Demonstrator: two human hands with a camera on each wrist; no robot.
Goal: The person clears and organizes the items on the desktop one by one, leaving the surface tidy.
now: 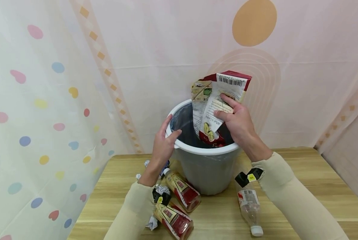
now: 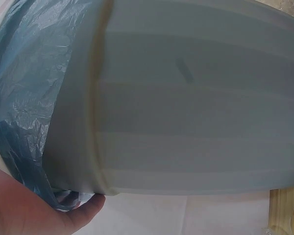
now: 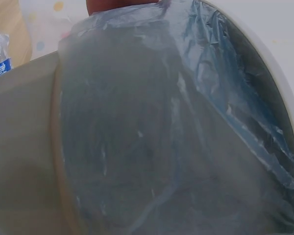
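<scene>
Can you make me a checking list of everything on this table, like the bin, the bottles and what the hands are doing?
Surface: wooden table, light planks.
Job's things: grey bin with white rim and blue bag liner; red and white snack bag partly over the bin's mouth.
Clutter: two red-label bottles lying left of the bin, a clear bottle on the right, crumpled paper.
Hands: left hand grips the rim; right hand holds the snack bag.
Cables: nothing seen.
Surroundings: pale curtain with coloured dots and hearts.
</scene>
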